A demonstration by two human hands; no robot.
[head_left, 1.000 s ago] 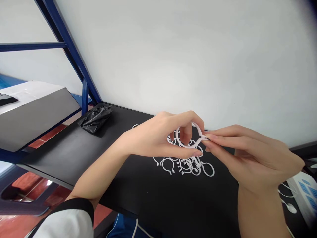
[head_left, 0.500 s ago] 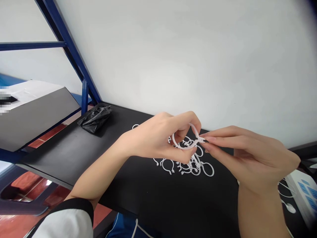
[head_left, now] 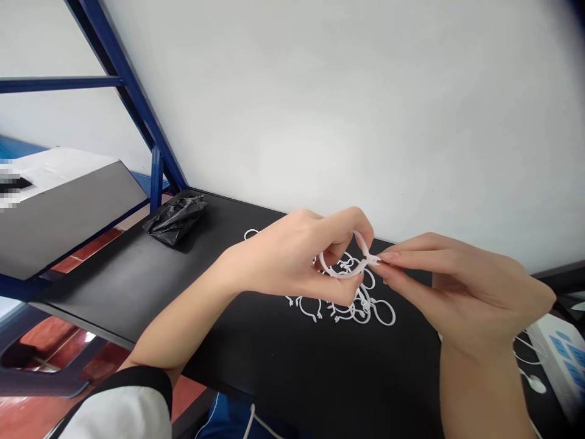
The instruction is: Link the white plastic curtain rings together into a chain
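Note:
Above the black table (head_left: 379,378), a white plastic ring clip (head_left: 343,274) is held up between both hands. My left hand (head_left: 292,256) curls around its hoop, with the thumb below and the bent fingers above. Thumb and fingertips of my right hand (head_left: 475,292) are pinched at the small tabs where the hoop's ends meet. Under the hands lies a loose pile of similar white ring clips (head_left: 384,313), some of them open; my left hand hides part of the pile.
A crumpled black plastic bag (head_left: 176,221) lies at the table's far left. A blue metal frame (head_left: 123,79) rises at the left against the white wall (head_left: 347,110). At the right edge are a white-and-blue box (head_left: 560,360) and a white cable (head_left: 530,360).
Both hands keep their hold on the ring clip, which has shifted very slightly to the right. The pile and the bag stay where they were.

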